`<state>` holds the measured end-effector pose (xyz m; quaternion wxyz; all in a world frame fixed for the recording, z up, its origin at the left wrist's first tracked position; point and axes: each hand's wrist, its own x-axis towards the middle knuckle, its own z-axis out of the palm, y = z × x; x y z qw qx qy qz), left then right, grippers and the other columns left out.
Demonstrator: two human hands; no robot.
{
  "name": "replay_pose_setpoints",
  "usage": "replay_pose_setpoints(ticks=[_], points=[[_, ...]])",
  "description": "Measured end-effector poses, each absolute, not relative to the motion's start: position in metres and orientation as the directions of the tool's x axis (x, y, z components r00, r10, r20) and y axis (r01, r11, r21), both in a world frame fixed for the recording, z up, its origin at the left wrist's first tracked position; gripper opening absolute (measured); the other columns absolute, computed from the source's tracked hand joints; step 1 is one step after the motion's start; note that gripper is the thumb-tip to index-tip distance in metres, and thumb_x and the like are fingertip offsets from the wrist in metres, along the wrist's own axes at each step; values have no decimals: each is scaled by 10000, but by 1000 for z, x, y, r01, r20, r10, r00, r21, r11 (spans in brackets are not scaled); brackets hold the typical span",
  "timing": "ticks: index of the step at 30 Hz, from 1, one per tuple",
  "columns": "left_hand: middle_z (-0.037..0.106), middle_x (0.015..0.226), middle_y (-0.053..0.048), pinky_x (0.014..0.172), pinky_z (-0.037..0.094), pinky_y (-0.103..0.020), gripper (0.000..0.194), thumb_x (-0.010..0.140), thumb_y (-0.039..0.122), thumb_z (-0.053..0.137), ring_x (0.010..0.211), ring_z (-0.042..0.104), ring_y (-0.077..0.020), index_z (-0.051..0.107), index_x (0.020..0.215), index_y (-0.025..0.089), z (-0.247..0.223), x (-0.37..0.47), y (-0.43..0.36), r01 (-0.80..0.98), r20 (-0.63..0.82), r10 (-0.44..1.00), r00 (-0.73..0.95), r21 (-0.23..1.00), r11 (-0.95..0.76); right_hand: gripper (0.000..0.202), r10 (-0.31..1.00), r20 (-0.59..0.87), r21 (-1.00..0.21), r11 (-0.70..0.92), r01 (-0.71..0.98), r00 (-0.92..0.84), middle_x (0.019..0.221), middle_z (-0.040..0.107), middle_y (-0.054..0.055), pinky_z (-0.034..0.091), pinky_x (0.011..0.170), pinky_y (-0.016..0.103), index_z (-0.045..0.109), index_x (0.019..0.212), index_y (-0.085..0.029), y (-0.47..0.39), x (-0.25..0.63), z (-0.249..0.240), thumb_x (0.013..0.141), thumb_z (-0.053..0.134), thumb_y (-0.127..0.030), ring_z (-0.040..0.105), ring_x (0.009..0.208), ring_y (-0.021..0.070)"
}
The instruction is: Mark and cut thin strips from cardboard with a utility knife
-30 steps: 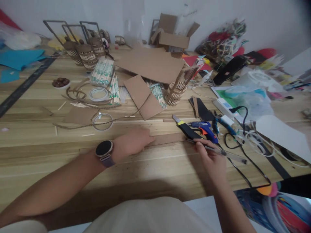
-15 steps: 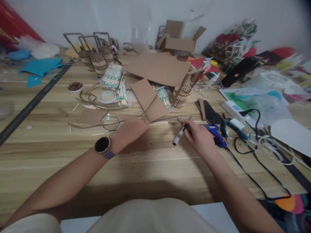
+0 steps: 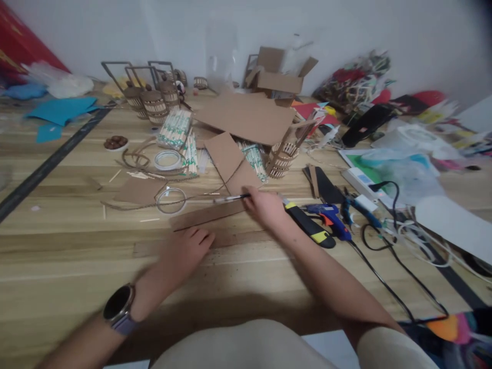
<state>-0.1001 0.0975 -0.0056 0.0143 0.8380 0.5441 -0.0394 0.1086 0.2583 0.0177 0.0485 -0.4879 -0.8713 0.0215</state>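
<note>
My right hand is closed around a pen, which points leftward, nearly level, over the far edge of a narrow brown cardboard strip. My left hand lies low at the near side of that strip, fingers stretched out and a little apart, slightly blurred; it has no object in its grip. Whether its fingertips press on the strip is hard to see. Just right of my right hand lies a black and yellow utility knife. A roll of tape and a thin twisted cord lie beyond my left hand.
A blue glue gun with its cable, pliers and a power strip lie to the right. Cardboard sheets, packed sticks and small stick-built buckets stand farther back. A small bowl of brown beads is at left.
My right hand has moved left with the pen, uncovering the utility knife. My left hand has come back toward me and to the left. The cardboard strip now shows between the hands.
</note>
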Motion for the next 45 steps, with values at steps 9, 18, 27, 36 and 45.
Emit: replay_pose_setpoints(ticks=[9,18,27,36,45], points=[[694,1049,-79,826,510,-365,382,952,-9,411,966,620,-244,646,1208,151,-18,-91,93,842,54,840,539,-21,-539,252,879,103,-75,473,878,-465,974,742,102,442,793,321,712,1068,-192,226,180,23,1002,481,-267,671,934,243],[702,1064,-74,793,538,-356,315,910,-1,521,957,635,-243,653,1140,169,-9,-70,104,833,22,833,553,-12,-552,380,972,18,209,227,951,-236,1142,703,169,429,795,373,611,1289,-112,218,233,9,955,597,-294,653,1029,309],[686,1084,-86,826,542,-376,366,924,14,503,976,622,-246,650,1216,179,-29,-79,101,883,151,872,466,-18,-469,393,962,155,-283,260,923,-223,1060,737,149,486,764,381,631,1202,-157,208,246,15,980,370,-349,684,913,289],[693,1093,-138,867,544,-424,350,959,33,433,1006,621,-277,672,1204,108,-37,-98,119,909,209,887,411,-29,-415,468,926,-299,-902,-196,384,-229,744,694,20,437,488,272,570,854,-225,190,225,23,809,602,-690,571,536,145],[682,1129,-134,878,546,-425,317,943,90,538,1022,618,-292,650,1239,111,-33,-91,108,907,169,892,419,-38,-419,287,950,-292,-937,-261,231,-110,665,621,-32,391,464,239,554,805,-221,184,232,31,765,664,-484,514,493,102]])
